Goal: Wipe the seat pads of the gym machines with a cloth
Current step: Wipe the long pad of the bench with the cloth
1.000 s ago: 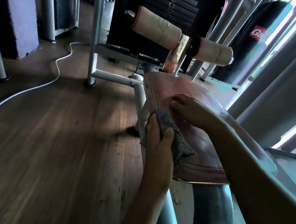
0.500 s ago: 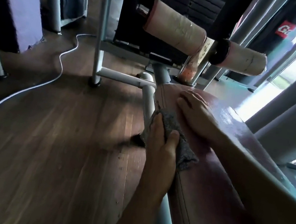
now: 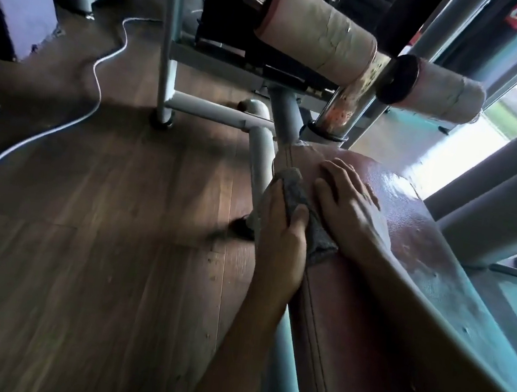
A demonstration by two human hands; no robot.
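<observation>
Working along the left edge of the red seat pad [image 3: 409, 235], I judge the wiping only partly done: the top gleams, but the near stretch looks untouched. Ahead, the roller pads [image 3: 319, 49] and post [image 3: 343, 115] crowd the far end. My left hand [image 3: 280, 241] grips the grey cloth [image 3: 307, 215]; my right hand [image 3: 345, 200] lies flat, fingers spread.

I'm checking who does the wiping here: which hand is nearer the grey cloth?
The left hand: it grips the grey cloth at the seat pad's left edge. The right hand lies flat on the pad just right of the cloth.
</observation>
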